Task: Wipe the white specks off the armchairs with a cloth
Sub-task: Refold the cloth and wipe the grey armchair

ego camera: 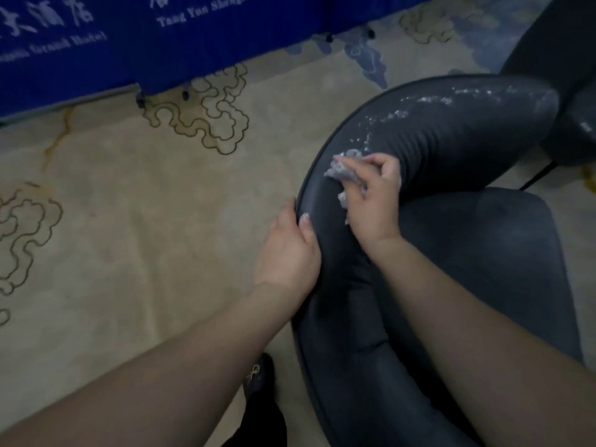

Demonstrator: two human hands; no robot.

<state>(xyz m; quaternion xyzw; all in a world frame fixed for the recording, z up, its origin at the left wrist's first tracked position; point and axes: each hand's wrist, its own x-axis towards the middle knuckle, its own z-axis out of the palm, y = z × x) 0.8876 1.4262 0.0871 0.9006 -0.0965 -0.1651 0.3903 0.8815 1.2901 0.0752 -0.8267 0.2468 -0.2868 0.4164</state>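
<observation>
A dark grey leather armchair (451, 253) with a curved, padded backrest fills the right half of the view. White specks (429, 101) run along the top of the backrest, from beyond my right hand to the far end. My right hand (374, 195) presses a crumpled pale cloth (345, 172) onto the backrest, fingers curled over it. My left hand (290, 250) grips the outer edge of the backrest, thumb on top and fingers behind the rim.
A beige carpet (145, 221) with cloud outlines covers the floor. A blue banner (129, 43) with white lettering runs along the top left. A second dark armchair (567, 75) stands at the upper right. A dark shoe (261, 379) shows at the bottom.
</observation>
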